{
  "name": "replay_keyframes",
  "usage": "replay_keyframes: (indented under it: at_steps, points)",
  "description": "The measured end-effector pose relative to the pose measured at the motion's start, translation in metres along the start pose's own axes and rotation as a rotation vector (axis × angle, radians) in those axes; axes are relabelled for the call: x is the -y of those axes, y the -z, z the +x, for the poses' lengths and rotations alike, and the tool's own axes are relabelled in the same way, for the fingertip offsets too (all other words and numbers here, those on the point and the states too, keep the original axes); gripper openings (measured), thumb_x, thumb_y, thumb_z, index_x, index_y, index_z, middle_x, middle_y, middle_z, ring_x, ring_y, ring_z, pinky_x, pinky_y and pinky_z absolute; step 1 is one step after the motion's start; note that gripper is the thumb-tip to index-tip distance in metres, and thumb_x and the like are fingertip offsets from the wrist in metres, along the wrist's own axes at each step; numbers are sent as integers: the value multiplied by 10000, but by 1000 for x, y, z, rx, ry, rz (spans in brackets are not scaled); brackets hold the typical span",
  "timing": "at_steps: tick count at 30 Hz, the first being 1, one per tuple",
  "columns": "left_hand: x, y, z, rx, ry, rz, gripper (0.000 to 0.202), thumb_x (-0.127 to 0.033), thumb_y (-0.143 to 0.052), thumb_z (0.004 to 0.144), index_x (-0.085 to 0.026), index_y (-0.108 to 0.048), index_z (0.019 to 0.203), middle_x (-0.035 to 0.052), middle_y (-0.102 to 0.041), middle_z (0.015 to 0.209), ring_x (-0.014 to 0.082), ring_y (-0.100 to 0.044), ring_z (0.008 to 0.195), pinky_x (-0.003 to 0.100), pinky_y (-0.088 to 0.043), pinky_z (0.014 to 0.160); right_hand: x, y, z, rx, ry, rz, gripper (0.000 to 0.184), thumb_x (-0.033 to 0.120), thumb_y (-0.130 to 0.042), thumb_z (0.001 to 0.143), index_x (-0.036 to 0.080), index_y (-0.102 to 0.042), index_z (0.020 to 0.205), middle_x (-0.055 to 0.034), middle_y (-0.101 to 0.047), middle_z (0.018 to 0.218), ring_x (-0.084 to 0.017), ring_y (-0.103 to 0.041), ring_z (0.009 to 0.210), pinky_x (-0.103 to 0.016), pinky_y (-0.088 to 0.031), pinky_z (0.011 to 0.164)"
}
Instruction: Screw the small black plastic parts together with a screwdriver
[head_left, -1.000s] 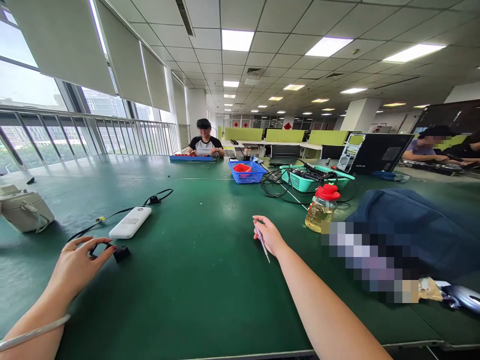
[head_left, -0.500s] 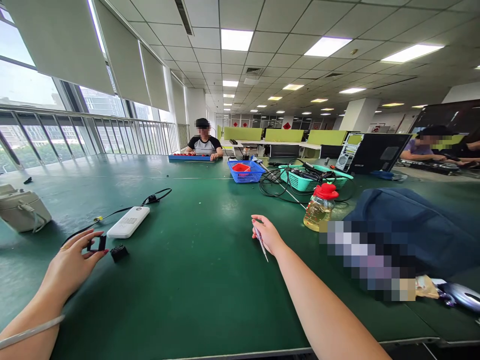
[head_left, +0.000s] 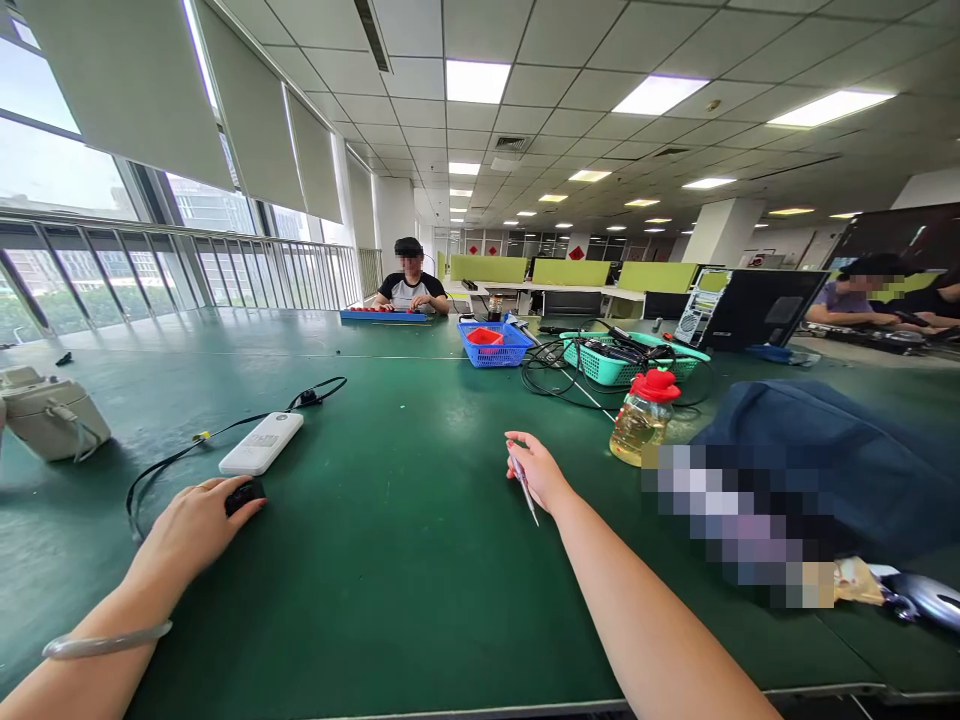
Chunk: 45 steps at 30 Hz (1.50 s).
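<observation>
My left hand (head_left: 196, 522) lies low on the green table (head_left: 405, 540), fingers curled over a small black part (head_left: 244, 493) beside a white power bank (head_left: 262, 443). Whether another piece is under the palm is hidden. A thin bangle circles that wrist. My right hand (head_left: 537, 468) rests at the table's middle, pinching a slim screwdriver (head_left: 524, 489) whose tip points down toward me.
A black cable (head_left: 187, 448) runs by the power bank. A beige bag (head_left: 52, 418) sits far left. An oil bottle with a red cap (head_left: 643, 417), blue cloth (head_left: 825, 440), blue basket (head_left: 493, 344) and teal basket (head_left: 622, 360) lie right. A person (head_left: 411, 285) sits opposite.
My left hand lifted a small black frame piece off the table, then moved right and came down over the black part. The right hand with the screwdriver has stayed put.
</observation>
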<state>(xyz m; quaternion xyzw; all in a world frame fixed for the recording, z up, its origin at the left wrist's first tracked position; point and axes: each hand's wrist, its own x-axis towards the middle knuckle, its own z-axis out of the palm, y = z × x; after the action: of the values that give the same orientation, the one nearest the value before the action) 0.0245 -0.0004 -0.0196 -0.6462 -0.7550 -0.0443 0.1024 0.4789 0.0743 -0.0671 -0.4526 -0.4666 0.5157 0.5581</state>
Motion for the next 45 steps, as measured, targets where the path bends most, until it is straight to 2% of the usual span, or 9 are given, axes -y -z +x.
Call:
replay_keyframes:
  at_steps: [11, 18, 23, 29, 33, 36, 39, 41, 45]
  points:
    - [5, -10, 4, 42, -17, -58, 586, -478, -331, 898, -95, -583, 1263, 181, -675, 1174, 327, -625, 1067, 406, -446, 926, -1, 0, 1, -1, -1, 12, 402, 427, -699, 706, 223, -564, 1025, 88, -494, 530, -106, -474, 457, -272, -423, 516]
    - [7, -5, 0, -26, 30, -94, 663, -588, -411, 850, -126, -572, 1297, 175, -678, 1178, 343, -605, 1096, 416, -451, 920, -1, 0, 1, 2, -5, 3, 408, 419, -690, 712, 216, -561, 1041, 87, -508, 535, -107, -488, 466, -267, -415, 522]
    - [7, -1, -2, 22, 75, -143, 538, -477, -346, 904, -178, -584, 1282, 134, -683, 1176, 314, -654, 1006, 377, -497, 808, -2, 1, 2, 1, -10, 14, 400, 422, -693, 712, 216, -570, 1033, 88, -499, 523, -111, -495, 465, -255, -391, 500]
    - [-4, 6, -3, -123, 8, -144, 544, -490, -339, 893, -188, -607, 1258, 126, -622, 1277, 324, -598, 1108, 421, -471, 919, -4, 4, 7, -30, -24, 130, 394, 431, -734, 693, 224, -602, 1001, 68, -504, 546, -114, -488, 487, -273, -439, 521]
    - [-41, 17, -8, -117, -284, -234, 537, -536, -428, 845, -206, -649, 1207, 89, -653, 1219, 288, -587, 1113, 394, -414, 1024, -1, 8, 9, -40, -38, 218, 390, 443, -784, 666, 223, -640, 954, 36, -529, 594, -126, -516, 558, -290, -487, 573]
    - [-88, 28, -14, -65, -528, -352, 473, -553, -502, 846, -271, -657, 1193, 66, -664, 1192, 262, -588, 1099, 369, -419, 1021, -1, 10, 9, -35, -42, 258, 400, 451, -821, 629, 218, -660, 912, 30, -550, 633, -117, -516, 569, -311, -512, 621]
    - [-143, 35, -12, -37, -748, -454, 341, -426, -495, 903, -304, -649, 1183, 59, -664, 1179, 232, -589, 1102, 362, -424, 1014, 0, 10, 8, -23, -49, 273, 415, 458, -835, 614, 207, -675, 904, 23, -571, 652, -104, -499, 542, -326, -519, 642]
    - [-177, 35, -4, -30, -814, -488, 309, -318, -477, 923, -291, -633, 1189, 68, -652, 1200, 227, -583, 1119, 370, -431, 1002, 0, 11, 8, -19, -57, 298, 412, 444, -845, 608, 198, -678, 892, 14, -581, 656, -105, -508, 549, -321, -515, 642]
    - [-226, 25, 17, -12, -785, -467, 343, -226, -495, 911, -235, -583, 1242, 119, -653, 1195, 260, -605, 1090, 407, -444, 948, 2, 11, 6, -42, -63, 344, 378, 431, -860, 585, 201, -635, 783, 10, -590, 652, -103, -500, 532, -315, -507, 617]
